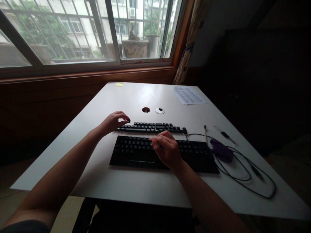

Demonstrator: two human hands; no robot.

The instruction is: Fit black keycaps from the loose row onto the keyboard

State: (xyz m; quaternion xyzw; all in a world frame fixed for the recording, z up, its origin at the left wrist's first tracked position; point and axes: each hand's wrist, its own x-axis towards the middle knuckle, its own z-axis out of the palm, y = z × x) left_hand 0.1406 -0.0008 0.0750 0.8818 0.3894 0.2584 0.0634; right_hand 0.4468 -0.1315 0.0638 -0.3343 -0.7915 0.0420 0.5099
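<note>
Between the thumb and fingertips of my left hand [114,123] is a small black keycap [128,120], held just above the left end of a row of loose keycaps [145,127]. Below those rows lies a black keyboard [143,161], with keys on its upper part and a bare-looking stretch lower down. My right hand [167,150] is over the keyboard's middle, its fingers closed in a pinch near the upper keys. What sits in that pinch, if anything, is too small to make out. The hand and forearm hide part of the keyboard.
Right of the keyboard lie a purple pouch [221,150], a coiled black cable [247,191], a small brush [205,132] and a wire keycap puller [224,133]. Farther back are printed sheets [189,95], a round cable hole [146,110], its white cover [160,111] and a yellow note [119,84].
</note>
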